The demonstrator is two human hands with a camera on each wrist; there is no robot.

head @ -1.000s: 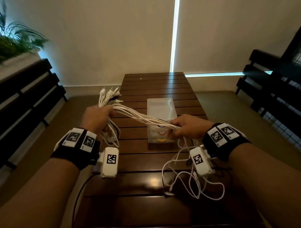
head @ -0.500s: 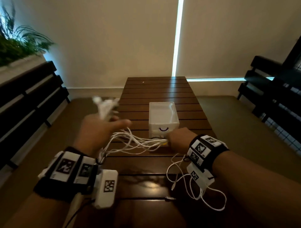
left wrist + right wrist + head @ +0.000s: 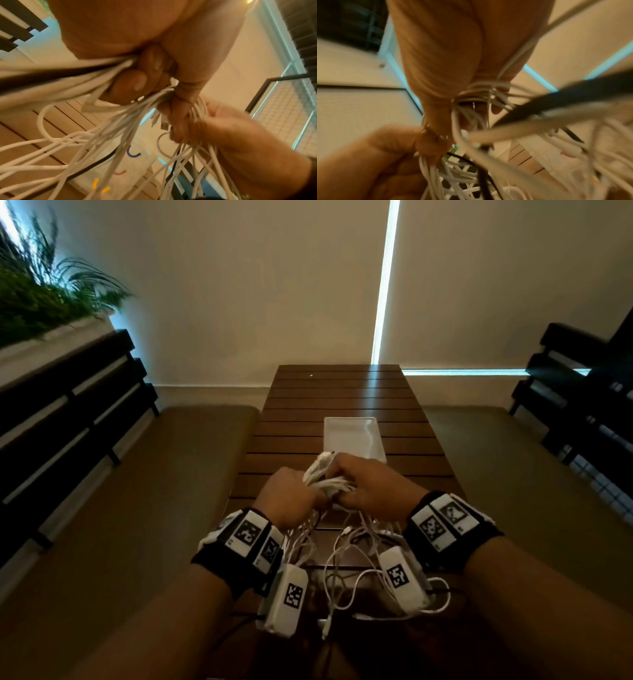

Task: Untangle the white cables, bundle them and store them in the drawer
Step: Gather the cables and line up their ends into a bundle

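A bunch of white cables (image 3: pixel 325 482) is held between both hands, just in front of the white drawer box (image 3: pixel 352 436). My left hand (image 3: pixel 291 496) grips the bunch from the left, its fingers (image 3: pixel 130 83) curled round the strands. From the right, my right hand (image 3: pixel 368 486) grips the same bunch, and cables (image 3: pixel 481 93) wrap over its fingers. The connector ends stick up behind the hands. Loose cable lengths (image 3: pixel 346 573) hang down onto the table between my wrists. The drawer box front (image 3: pixel 133 155), with its coloured handles, shows behind the strands.
The drawer box stands on a dark slatted wooden table (image 3: pixel 342 392). Dark slatted benches run along the left (image 3: pixel 68 412) and right (image 3: pixel 582 405). A planter with green leaves (image 3: pixel 41 296) sits at the upper left. A black wire (image 3: pixel 539 108) crosses the right wrist view.
My hands were apart with the cables stretched between them. They have come together in front of the drawer box, and the cables are now gathered into one bunch.
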